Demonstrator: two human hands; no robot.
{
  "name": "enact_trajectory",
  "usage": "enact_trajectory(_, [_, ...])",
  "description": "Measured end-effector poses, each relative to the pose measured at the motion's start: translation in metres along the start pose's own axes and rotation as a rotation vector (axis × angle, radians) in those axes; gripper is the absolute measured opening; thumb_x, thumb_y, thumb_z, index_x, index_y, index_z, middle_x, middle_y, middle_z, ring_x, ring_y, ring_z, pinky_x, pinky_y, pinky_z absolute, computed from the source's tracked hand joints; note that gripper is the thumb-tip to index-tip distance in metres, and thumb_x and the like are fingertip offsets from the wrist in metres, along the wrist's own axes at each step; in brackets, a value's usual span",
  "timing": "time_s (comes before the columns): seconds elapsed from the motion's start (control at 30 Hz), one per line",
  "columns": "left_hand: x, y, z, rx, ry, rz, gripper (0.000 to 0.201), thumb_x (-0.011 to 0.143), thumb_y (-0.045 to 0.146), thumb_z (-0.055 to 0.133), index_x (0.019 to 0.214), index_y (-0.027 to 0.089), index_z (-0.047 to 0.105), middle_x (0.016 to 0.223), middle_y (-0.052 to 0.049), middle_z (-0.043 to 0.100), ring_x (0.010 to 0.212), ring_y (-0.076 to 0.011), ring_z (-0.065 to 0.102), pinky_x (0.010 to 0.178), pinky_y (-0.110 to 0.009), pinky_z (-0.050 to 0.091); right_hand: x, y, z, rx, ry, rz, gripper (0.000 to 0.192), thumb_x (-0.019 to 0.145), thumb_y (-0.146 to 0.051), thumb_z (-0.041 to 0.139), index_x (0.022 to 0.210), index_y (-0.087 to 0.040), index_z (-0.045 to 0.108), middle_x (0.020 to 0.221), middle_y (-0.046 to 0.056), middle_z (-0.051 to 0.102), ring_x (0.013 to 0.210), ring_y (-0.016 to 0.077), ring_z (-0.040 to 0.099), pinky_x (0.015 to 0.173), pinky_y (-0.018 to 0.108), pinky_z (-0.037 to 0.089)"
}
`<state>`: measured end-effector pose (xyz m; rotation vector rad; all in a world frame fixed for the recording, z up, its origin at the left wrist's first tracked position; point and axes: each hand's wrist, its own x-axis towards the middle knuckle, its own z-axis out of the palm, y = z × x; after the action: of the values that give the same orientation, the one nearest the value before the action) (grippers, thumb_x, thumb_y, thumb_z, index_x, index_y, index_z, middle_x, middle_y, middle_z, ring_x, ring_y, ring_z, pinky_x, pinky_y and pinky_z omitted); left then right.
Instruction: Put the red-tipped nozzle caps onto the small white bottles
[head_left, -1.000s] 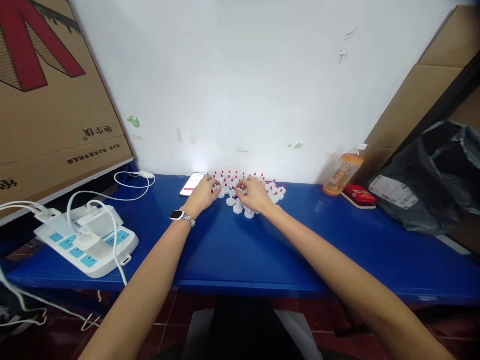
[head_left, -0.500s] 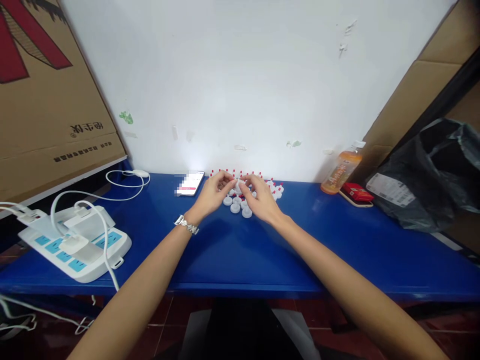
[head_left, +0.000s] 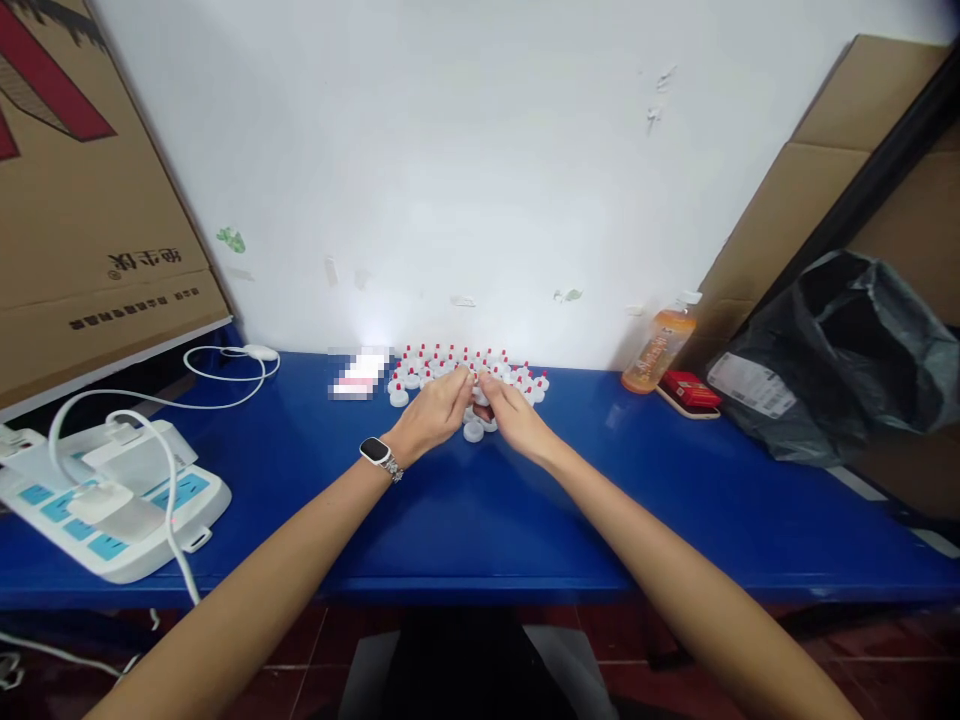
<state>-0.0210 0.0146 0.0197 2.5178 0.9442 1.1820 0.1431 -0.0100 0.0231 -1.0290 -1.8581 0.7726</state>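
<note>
Tabletop (head_left: 360, 540), caps (head_left: 451, 358) beyond left hand (head_left: 433, 412)

A blue table (head_left: 465, 530), power strip (head_left: 146, 545), cardboard (head_left: 127, 230) and red-tipped white caps (head_left: 399, 397) suggest a small workshop corner.

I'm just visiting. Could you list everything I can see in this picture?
small round plastic pieces with pointed tips: many, white and red, mid-table
smooth table: one, blue, foreground
flat pixelated rectangle: one, white and pink, left of pieces
multi-socket power strip: one, white and light blue, table's left
thin cables: several, white, left
printed cardboard box: one, brown and red, far left
plastic drink bottle: one, orange, right
small box: one, red, beside bottle
crumpled plastic bag: one, dark grey, right
plain wall: one, white, back
tiled floor: one, dark red, below
wristwatch: one, black and silver, left wrist
left hand: one, bare, at pieces
right hand: one, bare, beside left
</note>
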Motion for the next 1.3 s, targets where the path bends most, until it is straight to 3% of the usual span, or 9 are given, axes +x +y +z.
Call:
enact_trajectory(0.13, [0.008,-0.004,0.013,-0.351,0.131,-0.251,0.047,0.104,0.061,0.023,0.079,0.024,0.036,0.065,0.002,0.042,0.058,-0.0148,0.043,0.059,-0.031,0.041,-0.007,-0.007,-0.006,-0.412,0.194,-0.179,0.035,0.105,-0.048,0.037,0.113,-0.020,0.056,0.099,0.009,0.067,0.090,0.0232,0.061,0.093,0.039,0.042])
enact_trajectory(0.2, [0.013,-0.014,0.007,-0.514,0.162,-0.380,0.051,0.102,0.067,0.017,0.075,0.025,0.027,0.060,0.005,0.030,0.052,-0.0129,0.033,0.053,-0.029,0.038,-0.010,-0.008,-0.015,-0.541,0.278,-0.221,0.031,0.104,-0.041,0.041,0.120,-0.019,0.055,0.112,0.013,0.066,0.101,0.0263,0.061,0.099,0.042,0.038])
enact_trajectory(0.27, [0.021,-0.027,-0.004,-0.552,0.156,-0.408,0.050,0.102,0.066,0.022,0.074,0.025,0.026,0.061,0.005,0.029,0.053,-0.0127,0.035,0.056,-0.029,0.041,-0.012,-0.005,-0.026,-0.541,0.340,-0.204,0.030,0.104,-0.040,0.043,0.122,-0.020,0.055,0.113,0.012,0.067,0.102,0.0262,0.061,0.098,0.042,0.039])
enact_trajectory(0.4, [0.036,-0.048,-0.018,-0.166,-0.012,-0.273,0.041,0.098,0.056,0.043,0.078,0.022,0.050,0.075,-0.001,0.053,0.071,-0.0173,0.051,0.070,-0.033,0.046,-0.009,0.013,-0.042,-0.343,0.402,-0.049,0.026,0.097,-0.042,0.053,0.114,-0.023,0.058,0.093,0.004,0.070,0.084,0.0211,0.064,0.082,0.034,0.046])
enact_trajectory(0.53, [0.042,-0.055,-0.008,0.103,-0.205,-0.157,0.037,0.096,0.048,0.048,0.089,0.018,0.068,0.093,-0.009,0.062,0.087,-0.0231,0.059,0.085,-0.039,0.048,-0.003,0.030,-0.047,-0.152,0.389,0.065,0.025,0.092,-0.042,0.056,0.111,-0.026,0.057,0.081,-0.001,0.070,0.071,0.0179,0.065,0.068,0.029,0.047])
enact_trajectory(0.63, [0.038,-0.057,-0.002,0.137,-0.153,-0.135,0.042,0.101,0.047,0.041,0.099,0.017,0.071,0.099,-0.011,0.061,0.096,-0.0252,0.060,0.091,-0.041,0.047,-0.001,0.037,-0.049,-0.133,0.365,0.076,0.021,0.093,-0.042,0.055,0.106,-0.026,0.059,0.078,-0.002,0.069,0.069,0.0172,0.064,0.066,0.028,0.047])
enact_trajectory(0.8, [0.021,-0.061,-0.012,0.133,-0.086,-0.204,0.040,0.101,0.048,0.043,0.096,0.018,0.069,0.098,-0.009,0.062,0.089,-0.0229,0.060,0.087,-0.039,0.047,0.009,0.041,-0.052,-0.365,0.426,0.013,0.021,0.086,-0.041,0.065,0.090,-0.022,0.073,0.100,0.007,0.065,0.093,0.0209,0.062,0.083,0.033,0.048])
enact_trajectory(0.97, [0.010,-0.072,-0.017,0.162,-0.104,-0.198,0.035,0.098,0.046,0.048,0.093,0.019,0.069,0.096,-0.008,0.062,0.089,-0.0233,0.059,0.082,-0.038,0.047,0.042,0.040,-0.054,-0.624,0.208,0.080,0.016,0.085,-0.030,0.064,0.085,-0.020,0.075,0.081,0.004,0.067,0.075,0.0189,0.061,0.076,0.032,0.044])
enact_trajectory(1.3, [0.002,-0.059,-0.023,0.293,-0.088,-0.183,0.031,0.099,0.040,0.047,0.093,0.019,0.070,0.099,-0.009,0.063,0.094,-0.0265,0.061,0.087,-0.041,0.044,0.075,0.038,-0.048,-0.993,-0.047,0.137,0.014,0.080,-0.019,0.063,0.082,-0.018,0.077,0.088,0.011,0.078,0.090,0.0265,0.069,0.098,0.043,0.036])
